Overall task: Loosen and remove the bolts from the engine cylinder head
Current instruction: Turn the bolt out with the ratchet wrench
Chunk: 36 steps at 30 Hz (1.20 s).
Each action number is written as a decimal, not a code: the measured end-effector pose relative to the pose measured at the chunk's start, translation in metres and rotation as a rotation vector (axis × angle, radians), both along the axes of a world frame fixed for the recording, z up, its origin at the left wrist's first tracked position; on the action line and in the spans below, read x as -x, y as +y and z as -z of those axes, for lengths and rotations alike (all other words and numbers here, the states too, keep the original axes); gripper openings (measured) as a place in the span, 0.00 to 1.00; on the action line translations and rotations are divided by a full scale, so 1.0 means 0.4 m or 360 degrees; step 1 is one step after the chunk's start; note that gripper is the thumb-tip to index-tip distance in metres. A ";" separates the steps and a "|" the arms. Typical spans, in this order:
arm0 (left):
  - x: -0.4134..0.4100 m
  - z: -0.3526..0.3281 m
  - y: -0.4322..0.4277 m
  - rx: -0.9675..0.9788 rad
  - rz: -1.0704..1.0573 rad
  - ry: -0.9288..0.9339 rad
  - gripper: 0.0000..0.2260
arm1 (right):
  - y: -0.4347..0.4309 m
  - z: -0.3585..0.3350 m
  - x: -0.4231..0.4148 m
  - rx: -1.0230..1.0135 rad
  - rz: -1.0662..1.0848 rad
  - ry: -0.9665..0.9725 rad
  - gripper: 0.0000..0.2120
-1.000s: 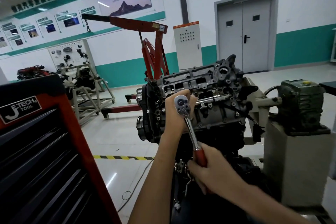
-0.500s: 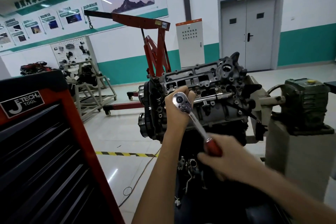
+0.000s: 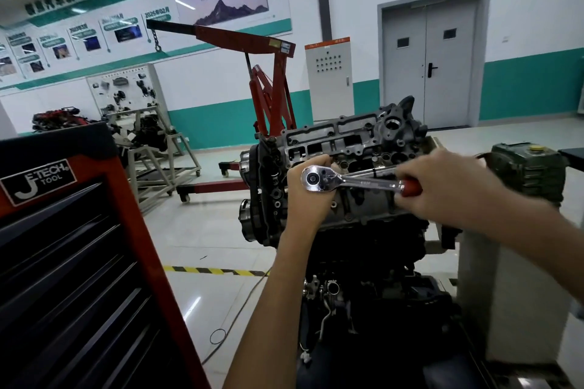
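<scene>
Ratchet (image 3: 347, 181) work at the cylinder head (image 3: 357, 142), which sits on top of the engine at the centre of the view, tilted toward the camera. The left hand (image 3: 308, 199) is clenched round the ratchet's drive end, just behind its round chrome head; whatever the tool sits on is hidden inside the fist. From that head the shaft runs out toward 3 o'clock, almost level, across the face of the cylinder head. The right hand (image 3: 442, 189) grasps the red grip (image 3: 410, 188) at the shaft's far end, fingers wrapped over it.

At 3 o'clock from the engine a green gearbox (image 3: 527, 170) stands on a grey pedestal (image 3: 512, 294). At 8 o'clock in the view a red and black tool cabinet (image 3: 79, 262) fills the corner, its drawers closed. Behind the engine, toward 11 o'clock, stands a red engine hoist (image 3: 271, 85) with a chain hanging from its boom. A grey double door (image 3: 433, 63) is at 1 o'clock on the back wall, a pale switch cabinet (image 3: 328, 79) to its left. Yellow and black tape (image 3: 215, 271) crosses the floor at 7 o'clock from the engine.
</scene>
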<state>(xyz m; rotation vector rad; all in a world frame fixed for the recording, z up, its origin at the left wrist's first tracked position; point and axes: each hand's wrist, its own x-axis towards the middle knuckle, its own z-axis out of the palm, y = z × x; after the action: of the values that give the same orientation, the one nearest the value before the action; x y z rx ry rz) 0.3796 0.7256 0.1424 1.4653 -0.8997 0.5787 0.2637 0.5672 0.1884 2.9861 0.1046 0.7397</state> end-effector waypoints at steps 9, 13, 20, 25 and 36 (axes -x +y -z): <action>0.008 0.010 -0.010 0.0107 0.0086 0.0045 0.20 | 0.262 0.289 -0.006 -0.1776 -0.0538 0.0167 0.07; -0.012 -0.004 0.035 -0.0109 -0.0008 -0.0052 0.20 | 0.127 0.190 0.001 -0.1066 -0.0367 0.0274 0.10; -0.013 -0.017 0.023 -0.0192 -0.0015 -0.0121 0.19 | -0.007 -0.021 -0.002 0.0126 -0.0062 -0.0030 0.12; -0.017 0.022 0.023 0.0089 -0.0025 0.0058 0.19 | 0.157 0.227 0.008 -0.0933 -0.0289 0.0162 0.07; -0.018 -0.018 0.060 -0.0240 -0.0028 -0.0105 0.19 | 0.051 0.098 -0.001 -0.0289 -0.0248 0.0214 0.04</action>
<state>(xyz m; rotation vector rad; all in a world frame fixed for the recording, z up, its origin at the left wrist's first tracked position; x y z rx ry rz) 0.3867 0.7496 0.1495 1.5986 -1.0003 0.5852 0.2641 0.5874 0.1493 3.2297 0.2952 0.5905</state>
